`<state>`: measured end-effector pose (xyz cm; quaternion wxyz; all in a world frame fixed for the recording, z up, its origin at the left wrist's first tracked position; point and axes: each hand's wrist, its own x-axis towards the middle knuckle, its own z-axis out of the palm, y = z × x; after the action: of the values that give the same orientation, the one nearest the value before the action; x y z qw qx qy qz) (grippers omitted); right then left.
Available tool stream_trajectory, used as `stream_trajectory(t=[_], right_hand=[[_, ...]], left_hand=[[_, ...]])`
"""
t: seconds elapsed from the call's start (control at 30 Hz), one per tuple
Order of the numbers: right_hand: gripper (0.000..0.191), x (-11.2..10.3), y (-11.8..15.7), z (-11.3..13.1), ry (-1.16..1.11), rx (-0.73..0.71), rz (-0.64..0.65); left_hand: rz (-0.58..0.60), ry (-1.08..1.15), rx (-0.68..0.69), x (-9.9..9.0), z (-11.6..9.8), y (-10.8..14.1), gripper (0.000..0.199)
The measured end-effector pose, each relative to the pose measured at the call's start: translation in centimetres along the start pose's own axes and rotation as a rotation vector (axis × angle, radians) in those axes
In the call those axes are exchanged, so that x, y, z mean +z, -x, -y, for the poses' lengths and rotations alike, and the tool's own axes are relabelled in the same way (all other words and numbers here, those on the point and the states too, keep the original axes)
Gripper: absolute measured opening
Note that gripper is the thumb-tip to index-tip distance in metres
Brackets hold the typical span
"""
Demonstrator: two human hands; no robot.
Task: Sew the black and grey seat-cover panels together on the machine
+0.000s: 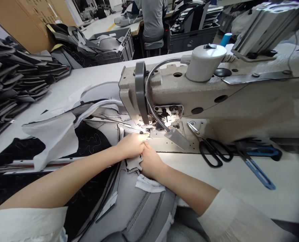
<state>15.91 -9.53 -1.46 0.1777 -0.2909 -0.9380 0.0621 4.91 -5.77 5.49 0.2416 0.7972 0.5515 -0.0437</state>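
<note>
At sewing machine (pixel 169 90), hands (pixel 131 145) (pixel 152 162) touching, on fabric (pixel 133 164)

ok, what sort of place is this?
Probably a sewing factory or workshop: an industrial-looking sewing machine on the worktable, stacked fabric pieces at left, and another person seated behind, beside a filled crate.

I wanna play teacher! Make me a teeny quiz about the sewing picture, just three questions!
1. True or false: the right hand is holding the black-handled scissors.
2. Where is the left hand? A) inside a crate B) close to the sewing machine C) on the scissors
3. Fill in: the person's sleeves are ____.

Key: 1. False, the scissors lie apart from the right hand. 2. B. 3. White.
</note>
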Motion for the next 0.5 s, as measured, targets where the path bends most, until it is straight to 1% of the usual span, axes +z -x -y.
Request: stream_trajectory(t=[0.2, 0.3, 0.37, 0.5], right_hand=[[0.020, 0.2, -0.1, -0.2, -0.041, 0.008, 0.020], [0.018, 0.2, 0.1, -0.7, -0.077, -0.056, 0.019], [0.016, -0.1, 0.4, -1.1, -0.081, -0.104, 0.040], [0.011, -1.1, 0.8, -1.6, -0.064, -0.136, 0.084]], left_hand=[[-0.020, -0.023, -0.038, -0.2, -0.3, 0.3, 0.055], [-0.054, -0.021, -0.036, -0.1, -0.1, 0.3, 0.049], [-0.075, -0.003, -0.018, 0.0, 0.2, 0.3, 0.047], [-0.103, 0.042, 0.022, 0.6, 1.0, -0.1, 0.047]])
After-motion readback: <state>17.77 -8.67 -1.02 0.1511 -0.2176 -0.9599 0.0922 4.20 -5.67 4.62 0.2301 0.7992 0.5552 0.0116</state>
